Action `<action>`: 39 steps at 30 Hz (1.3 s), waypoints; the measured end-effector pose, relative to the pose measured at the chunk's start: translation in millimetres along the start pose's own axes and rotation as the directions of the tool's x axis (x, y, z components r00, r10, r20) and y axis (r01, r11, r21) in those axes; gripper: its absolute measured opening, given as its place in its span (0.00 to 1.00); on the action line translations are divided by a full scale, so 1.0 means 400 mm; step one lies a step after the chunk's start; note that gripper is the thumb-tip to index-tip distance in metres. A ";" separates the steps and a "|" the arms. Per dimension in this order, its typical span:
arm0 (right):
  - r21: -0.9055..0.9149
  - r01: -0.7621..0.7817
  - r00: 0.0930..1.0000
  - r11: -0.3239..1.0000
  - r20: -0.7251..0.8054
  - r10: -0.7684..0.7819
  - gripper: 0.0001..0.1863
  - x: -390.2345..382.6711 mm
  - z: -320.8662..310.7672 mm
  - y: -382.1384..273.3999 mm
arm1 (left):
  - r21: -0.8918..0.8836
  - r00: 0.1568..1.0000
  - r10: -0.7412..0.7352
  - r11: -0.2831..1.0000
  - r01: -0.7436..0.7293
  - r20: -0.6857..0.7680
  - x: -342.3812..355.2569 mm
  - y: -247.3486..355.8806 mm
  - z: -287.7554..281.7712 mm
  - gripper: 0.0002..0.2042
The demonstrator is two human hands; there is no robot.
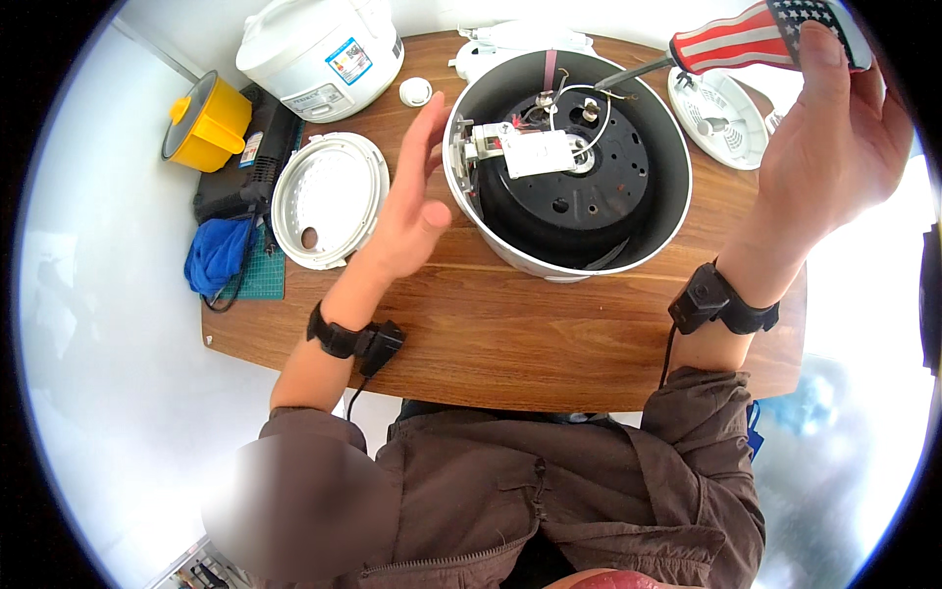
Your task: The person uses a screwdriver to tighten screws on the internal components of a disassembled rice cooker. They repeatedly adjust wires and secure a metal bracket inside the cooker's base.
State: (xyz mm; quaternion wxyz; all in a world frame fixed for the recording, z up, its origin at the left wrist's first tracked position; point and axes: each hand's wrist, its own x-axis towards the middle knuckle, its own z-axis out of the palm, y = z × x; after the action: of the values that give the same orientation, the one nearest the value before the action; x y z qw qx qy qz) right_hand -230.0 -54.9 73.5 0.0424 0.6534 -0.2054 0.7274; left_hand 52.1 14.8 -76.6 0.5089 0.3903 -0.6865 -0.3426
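My right hand (834, 147) is closed round the handle of a screwdriver (734, 41), striped red and white with a starred dark end. Its metal shaft slants down to the left, over an upturned, grey-walled appliance housing (669, 191). The tip is beside thin wires (574, 88); I cannot tell whether it touches them. Inside the housing sit a black metal base with holes (613, 187) and a small white plate (538, 154) with wiring near it. My left hand (407, 216) is open beside the housing's left rim, fingers stretched out, holding nothing.
Left on the wooden table (510, 344) are a round white perforated cover (334, 187), a small white cap (415, 92) and a white rice cooker (324, 59). Beyond lie a yellow container (211, 123), black case (245, 182), blue cloth (216, 257) and green mat (265, 275). A white oval part (721, 123) lies right.
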 end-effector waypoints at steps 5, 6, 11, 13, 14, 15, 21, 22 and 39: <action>0.056 -0.106 0.993 0.993 0.053 0.103 0.21 -0.008 0.004 -0.014 | 0.193 0.992 0.120 0.975 -0.109 -0.047 -0.004 -0.051 0.048 0.58; 0.052 -0.064 0.997 0.997 0.052 0.062 0.21 -0.014 0.008 0.025 | 0.214 0.986 0.156 0.967 -0.141 -0.052 -0.004 -0.061 0.046 0.57; -0.029 -0.047 0.998 0.998 0.047 0.049 0.21 -0.023 0.023 0.041 | 0.287 0.963 0.264 0.928 -0.238 -0.057 -0.005 -0.078 0.046 0.54; -0.016 -0.062 0.998 0.998 0.029 0.062 0.20 -0.028 0.032 0.041 | 0.291 0.960 0.272 0.926 -0.242 -0.067 -0.007 -0.076 0.048 0.53; -0.009 -0.080 0.997 0.997 0.025 0.080 0.20 -0.030 0.035 0.038 | 0.292 0.959 0.275 0.925 -0.243 -0.073 -0.007 -0.076 0.049 0.52; 0.000 -0.118 0.993 0.993 0.031 0.118 0.20 -0.027 0.035 0.027 | 0.299 0.956 0.284 0.920 -0.252 -0.068 -0.007 -0.077 0.047 0.52; -0.059 -0.127 0.992 0.990 -0.005 0.127 0.18 -0.037 0.044 0.034 | 0.324 0.954 0.295 0.910 -0.260 -0.062 -0.007 -0.080 0.042 0.51; -0.108 -0.154 0.988 0.982 -0.015 0.154 0.18 -0.035 0.049 0.022 | 0.329 0.953 0.298 0.907 -0.262 -0.060 -0.006 -0.079 0.041 0.51; -0.029 -0.310 0.951 0.950 -0.002 0.310 0.23 -0.050 0.104 -0.043 | 0.000 0.963 0.180 0.983 -0.183 -0.202 -0.034 -0.111 0.050 0.43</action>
State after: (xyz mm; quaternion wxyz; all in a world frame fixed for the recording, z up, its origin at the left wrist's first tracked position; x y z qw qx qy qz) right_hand -182.6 -49.7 60.9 -0.0631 0.6132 -0.3161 0.7211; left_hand 43.4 7.9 -125.7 0.6086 0.3538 -0.6611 -0.2596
